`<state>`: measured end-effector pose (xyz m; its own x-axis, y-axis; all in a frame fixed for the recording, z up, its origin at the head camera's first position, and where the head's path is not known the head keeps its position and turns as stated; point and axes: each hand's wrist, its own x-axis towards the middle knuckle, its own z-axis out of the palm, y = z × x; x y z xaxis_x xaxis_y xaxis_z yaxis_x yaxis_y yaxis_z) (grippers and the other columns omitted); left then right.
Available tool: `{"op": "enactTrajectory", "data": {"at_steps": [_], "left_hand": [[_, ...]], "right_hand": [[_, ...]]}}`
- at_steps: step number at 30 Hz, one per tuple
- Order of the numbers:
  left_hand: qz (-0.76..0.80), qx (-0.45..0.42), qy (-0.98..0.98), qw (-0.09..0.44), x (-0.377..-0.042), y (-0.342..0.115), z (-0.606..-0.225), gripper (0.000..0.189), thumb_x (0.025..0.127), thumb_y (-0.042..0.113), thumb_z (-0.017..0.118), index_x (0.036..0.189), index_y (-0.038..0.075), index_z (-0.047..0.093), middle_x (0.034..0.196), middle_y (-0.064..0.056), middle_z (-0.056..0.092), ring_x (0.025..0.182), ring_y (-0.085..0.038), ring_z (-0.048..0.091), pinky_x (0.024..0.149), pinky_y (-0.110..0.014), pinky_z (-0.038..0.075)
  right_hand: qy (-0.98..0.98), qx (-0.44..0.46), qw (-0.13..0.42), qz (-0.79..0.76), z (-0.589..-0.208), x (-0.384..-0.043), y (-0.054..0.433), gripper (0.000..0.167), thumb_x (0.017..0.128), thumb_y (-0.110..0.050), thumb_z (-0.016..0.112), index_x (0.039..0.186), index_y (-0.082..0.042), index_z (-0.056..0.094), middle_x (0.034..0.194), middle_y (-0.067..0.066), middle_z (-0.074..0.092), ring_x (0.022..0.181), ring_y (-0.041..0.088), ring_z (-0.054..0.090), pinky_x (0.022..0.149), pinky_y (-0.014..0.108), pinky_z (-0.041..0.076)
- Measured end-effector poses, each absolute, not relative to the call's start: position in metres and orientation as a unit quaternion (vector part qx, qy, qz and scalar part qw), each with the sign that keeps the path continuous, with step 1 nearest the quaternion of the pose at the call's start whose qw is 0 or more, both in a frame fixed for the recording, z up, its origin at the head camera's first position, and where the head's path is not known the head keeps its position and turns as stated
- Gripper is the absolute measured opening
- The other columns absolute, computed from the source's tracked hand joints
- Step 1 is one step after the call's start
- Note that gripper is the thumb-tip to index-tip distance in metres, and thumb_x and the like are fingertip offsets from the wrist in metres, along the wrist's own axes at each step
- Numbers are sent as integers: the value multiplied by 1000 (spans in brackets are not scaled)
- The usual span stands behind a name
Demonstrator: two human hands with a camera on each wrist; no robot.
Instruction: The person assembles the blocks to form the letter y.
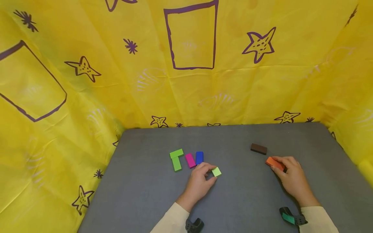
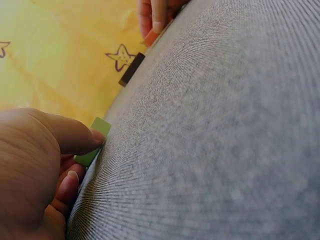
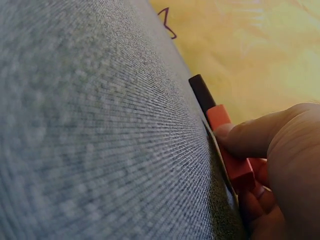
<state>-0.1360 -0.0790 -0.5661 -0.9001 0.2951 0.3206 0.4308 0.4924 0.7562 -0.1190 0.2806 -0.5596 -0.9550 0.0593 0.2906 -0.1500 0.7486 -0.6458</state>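
Observation:
My left hand pinches a light green block between thumb and fingers, low over the grey table. In the left wrist view the thumb lies across the face of this green block. On the right side, my right hand grips an orange block by its long sides. The right wrist view shows the thumb against the orange block, close to the table surface. Just beyond it lies a dark brown block. A blue block is partly hidden behind my left fingers.
Left of the blue block lie a pink block and two green blocks, one crosswise at the top of an upright-running one. A yellow curtain with purple drawings rises behind the grey table and at both sides.

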Motion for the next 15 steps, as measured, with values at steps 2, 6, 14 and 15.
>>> {"op": "enactTrajectory", "data": {"at_steps": [2,6,14,15], "left_hand": [[-461,-211,-859,77,-136,-79,-567,33,87,-3,89,118,7,81,113,2,72,103,-15,66,84,-28,57],[-461,-212,-858,83,-137,-79,-568,34,87,-3,89,117,7,81,111,2,72,102,-14,66,83,-28,57],[-470,-203,-856,72,-135,-79,-567,32,87,-3,88,116,7,81,110,2,71,102,-12,66,84,-26,57],[-472,-203,-855,73,-135,-79,-568,32,87,-4,88,116,7,81,110,2,71,102,-12,66,84,-27,57]], "right_hand": [[-924,26,148,353,-558,-120,280,37,99,-3,81,131,10,69,117,25,61,102,42,53,79,49,40],[-923,33,154,350,-555,-121,279,37,97,-2,82,131,8,70,116,23,61,102,39,55,79,44,39],[-919,48,167,355,-549,-121,276,37,96,-1,83,129,7,71,116,22,62,100,37,57,79,37,40],[-919,51,170,353,-547,-121,275,37,95,0,83,129,6,72,116,21,63,100,36,57,78,35,39]]}}
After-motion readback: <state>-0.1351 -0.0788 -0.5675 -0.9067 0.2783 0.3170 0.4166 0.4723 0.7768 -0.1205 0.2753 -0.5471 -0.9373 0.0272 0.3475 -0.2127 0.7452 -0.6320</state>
